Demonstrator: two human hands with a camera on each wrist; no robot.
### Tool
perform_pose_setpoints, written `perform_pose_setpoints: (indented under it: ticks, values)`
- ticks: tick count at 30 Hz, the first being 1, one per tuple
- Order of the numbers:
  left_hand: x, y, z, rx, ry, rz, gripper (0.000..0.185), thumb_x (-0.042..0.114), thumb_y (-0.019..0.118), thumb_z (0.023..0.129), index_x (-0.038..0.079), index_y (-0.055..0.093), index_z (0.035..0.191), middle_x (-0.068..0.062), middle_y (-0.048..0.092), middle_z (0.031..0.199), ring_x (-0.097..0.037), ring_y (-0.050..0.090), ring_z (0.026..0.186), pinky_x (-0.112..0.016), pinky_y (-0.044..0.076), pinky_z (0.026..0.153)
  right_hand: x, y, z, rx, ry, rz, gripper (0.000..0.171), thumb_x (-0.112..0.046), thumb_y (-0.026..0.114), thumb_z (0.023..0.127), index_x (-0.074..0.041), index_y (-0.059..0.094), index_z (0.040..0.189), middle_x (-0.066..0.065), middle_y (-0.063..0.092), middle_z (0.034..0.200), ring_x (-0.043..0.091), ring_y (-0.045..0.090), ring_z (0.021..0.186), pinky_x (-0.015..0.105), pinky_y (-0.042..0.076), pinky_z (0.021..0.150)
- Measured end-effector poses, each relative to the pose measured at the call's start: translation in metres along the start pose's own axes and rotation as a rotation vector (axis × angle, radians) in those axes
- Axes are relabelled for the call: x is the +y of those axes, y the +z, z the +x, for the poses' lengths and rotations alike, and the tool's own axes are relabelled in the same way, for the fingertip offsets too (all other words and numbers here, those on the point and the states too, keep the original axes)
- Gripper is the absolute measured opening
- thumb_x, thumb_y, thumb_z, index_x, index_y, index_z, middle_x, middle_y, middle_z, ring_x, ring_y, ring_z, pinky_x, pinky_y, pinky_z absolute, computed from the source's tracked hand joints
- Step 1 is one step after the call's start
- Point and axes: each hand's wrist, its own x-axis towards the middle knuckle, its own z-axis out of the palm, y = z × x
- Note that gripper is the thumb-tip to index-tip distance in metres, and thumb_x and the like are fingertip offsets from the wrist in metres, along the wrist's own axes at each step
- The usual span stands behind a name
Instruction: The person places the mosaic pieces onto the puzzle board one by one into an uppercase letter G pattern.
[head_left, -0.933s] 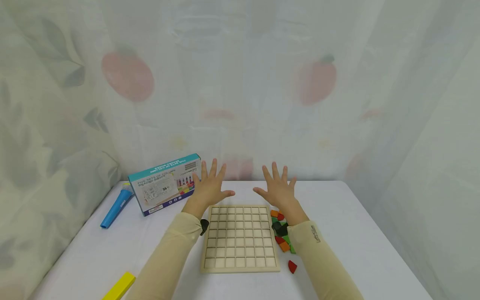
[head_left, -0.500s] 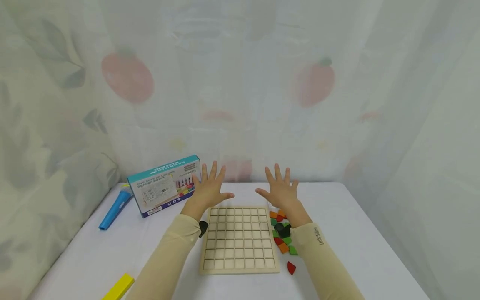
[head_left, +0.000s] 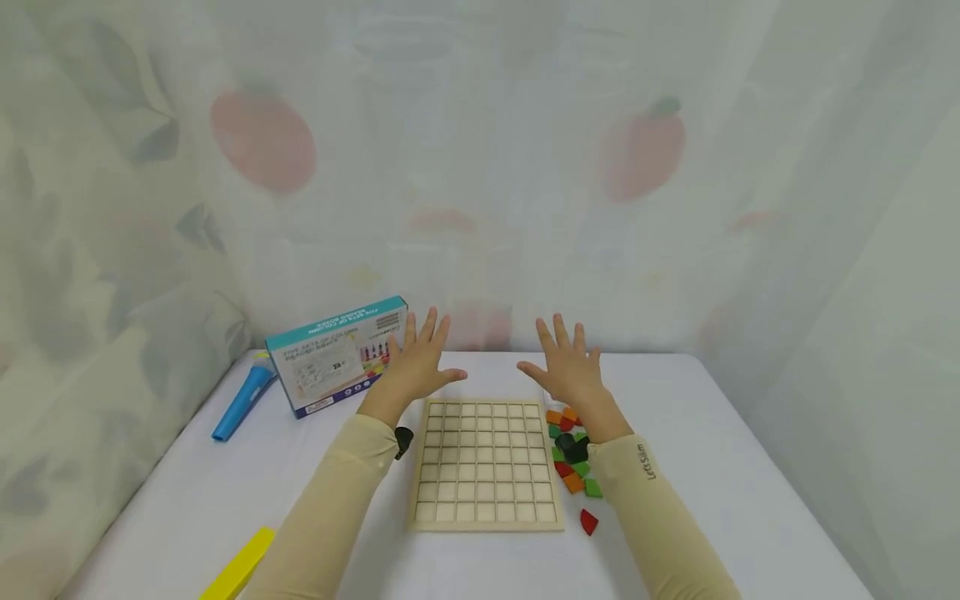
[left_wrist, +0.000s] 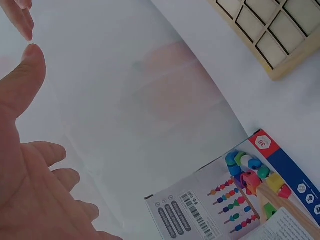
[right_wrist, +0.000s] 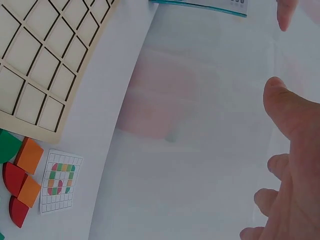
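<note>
Both my hands hover, left hand (head_left: 415, 367) and right hand (head_left: 573, 382), fingers spread apart! Below them on the white table (head_left: 720, 467) lies the board (head_left: 486, 467): pale wood, square cells, thin dividers, with red, orange and green pieces (head_left: 573, 482) just right.

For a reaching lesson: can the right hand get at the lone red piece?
Probably yes, by drawing back: the right hand holds nothing, and nothing covers the lone red piece.

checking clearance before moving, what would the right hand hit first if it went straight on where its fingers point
The right hand would probably meet the pale curtain behind the table first; nothing shows in between, though depth is unclear.
</note>
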Motion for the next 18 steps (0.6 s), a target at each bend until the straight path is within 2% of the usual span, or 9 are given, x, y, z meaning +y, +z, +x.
perform_pose_setpoints:
  ticks: [5, 11, 18]
  values:
    - [-0.007, 0.000, 0.001, 0.015, 0.023, 0.002, 0.098, 0.059, 0.056, 0.081, 0.016, 0.000, 0.150, -0.004, -0.011, 0.154, -0.037, -0.016, 0.137, -0.069, 0.002, 0.102, 0.002, -0.003, -0.003, 0.035, -0.024, 0.037, 0.081, -0.057, 0.045, 0.089, -0.018, 0.009, 0.150, 0.013, 0.005, 0.155, 0.045, 0.004, 0.137, 0.071, 0.016, 0.098]
    - [-0.020, 0.003, -0.004, -0.007, 0.034, -0.027, 0.099, 0.057, 0.058, 0.081, 0.018, -0.001, 0.149, -0.003, -0.009, 0.154, -0.035, -0.015, 0.137, -0.070, 0.004, 0.100, 0.004, 0.000, -0.009, 0.038, -0.025, 0.049, 0.078, -0.055, 0.047, 0.089, -0.017, 0.013, 0.149, 0.012, 0.011, 0.154, 0.046, 0.009, 0.136, 0.070, 0.020, 0.098]
    - [-0.043, 0.022, -0.015, -0.012, 0.065, 0.003, 0.100, 0.051, 0.064, 0.079, 0.016, 0.002, 0.150, -0.010, 0.003, 0.155, -0.043, -0.003, 0.137, -0.072, 0.011, 0.098, 0.012, 0.010, -0.021, 0.044, -0.031, 0.083, 0.074, -0.050, 0.050, 0.090, -0.013, 0.022, 0.148, 0.014, 0.018, 0.152, 0.045, 0.014, 0.135, 0.068, 0.025, 0.097]
